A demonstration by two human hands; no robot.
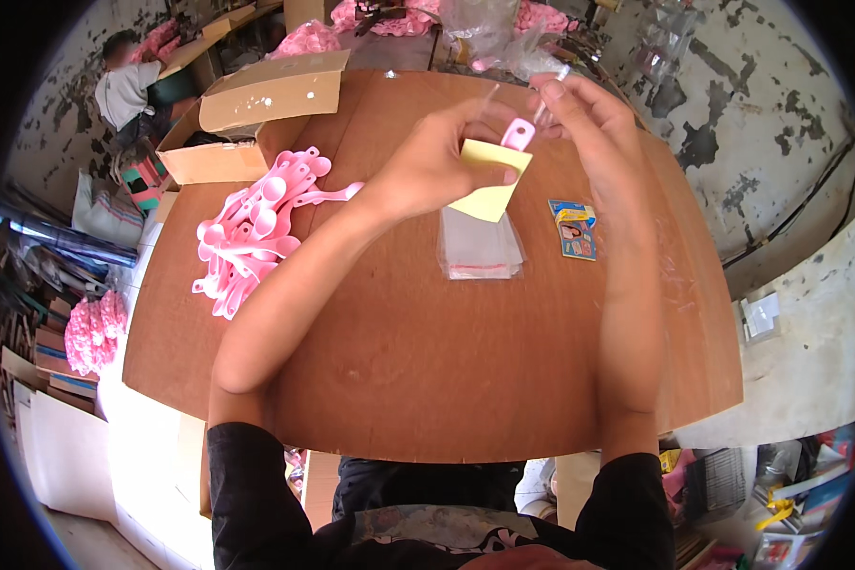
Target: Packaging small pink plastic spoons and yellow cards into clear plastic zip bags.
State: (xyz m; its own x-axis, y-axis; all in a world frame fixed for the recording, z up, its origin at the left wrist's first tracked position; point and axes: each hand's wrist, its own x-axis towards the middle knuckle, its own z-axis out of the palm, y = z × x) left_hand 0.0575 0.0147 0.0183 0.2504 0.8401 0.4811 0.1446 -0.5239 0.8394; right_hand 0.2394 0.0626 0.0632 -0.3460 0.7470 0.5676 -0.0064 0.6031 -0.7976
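Note:
Above the far middle of the table, my left hand is closed around a pale yellow card, thumb across its front. A pink spoon handle with a hole in its end sticks out over the card's upper edge; the rest of that spoon is hidden. My right hand, just to the right, pinches a narrow piece of clear plastic between its fingertips. Beneath the yellow card lies a stack of clear plastic bags. Small printed blue and yellow cards lie below my right hand.
A heap of pink spoons covers the table's left side, with an open cardboard box behind it. Pink bundles and clear plastic lie beyond the far edge. Another person sits far left. Assorted goods crowd the lower right.

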